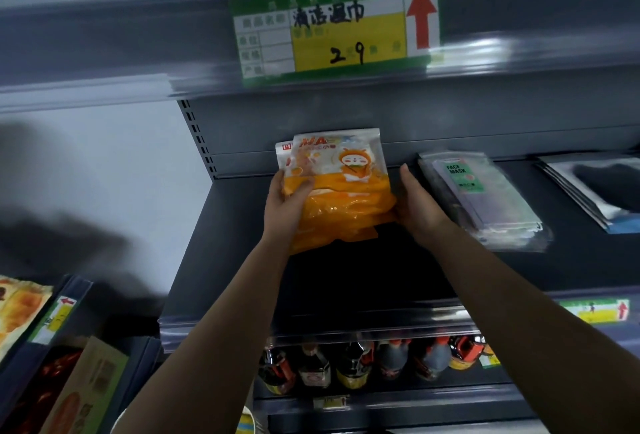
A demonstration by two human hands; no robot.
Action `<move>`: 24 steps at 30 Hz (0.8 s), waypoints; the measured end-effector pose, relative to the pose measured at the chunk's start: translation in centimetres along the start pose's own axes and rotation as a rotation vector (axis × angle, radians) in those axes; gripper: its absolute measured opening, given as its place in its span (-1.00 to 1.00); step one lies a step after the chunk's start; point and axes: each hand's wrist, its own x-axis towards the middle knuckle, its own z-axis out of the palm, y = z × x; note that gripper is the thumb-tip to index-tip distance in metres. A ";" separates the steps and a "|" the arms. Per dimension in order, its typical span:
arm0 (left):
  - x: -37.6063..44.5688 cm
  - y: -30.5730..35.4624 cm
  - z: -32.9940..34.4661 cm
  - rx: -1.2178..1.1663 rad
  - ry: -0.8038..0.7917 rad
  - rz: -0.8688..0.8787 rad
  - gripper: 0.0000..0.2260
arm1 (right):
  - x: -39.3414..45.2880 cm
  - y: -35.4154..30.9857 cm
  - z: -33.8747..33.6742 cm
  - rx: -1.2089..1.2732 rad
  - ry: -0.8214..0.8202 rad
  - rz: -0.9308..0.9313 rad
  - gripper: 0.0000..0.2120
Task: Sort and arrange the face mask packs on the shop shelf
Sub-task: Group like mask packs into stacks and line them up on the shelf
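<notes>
A stack of orange face mask packs [341,191] with a cartoon figure lies at the left of the dark grey shelf [242,253]. My left hand [285,206] grips the stack's left edge, thumb on top. Against the stack's right side my right hand [417,206] presses with straight fingers. To the right lies a pile of clear packs labelled FACE MASK [481,198]. Further right, at the frame edge, silver and blue packs [595,191] lie flat.
A green and yellow price tag [332,31] hangs on the shelf rail above. Bottles with red caps [367,361] fill the shelf below. Snack bags [20,309] sit on a rack at lower left. The white wall stands left of the shelf.
</notes>
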 end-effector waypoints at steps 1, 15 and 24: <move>0.1 0.0 0.0 0.002 -0.005 -0.012 -0.42 | -0.6 -0.4 0.8 0.002 -0.025 -0.017 -0.18; 3.7 1.0 -1.7 -0.084 -0.066 -0.151 -0.23 | -0.4 -5.0 2.9 0.112 -0.035 -0.047 -0.46; 5.8 1.7 -1.1 -0.139 -0.211 -0.305 -0.34 | 1.1 -7.0 4.9 -0.019 0.062 0.082 -0.62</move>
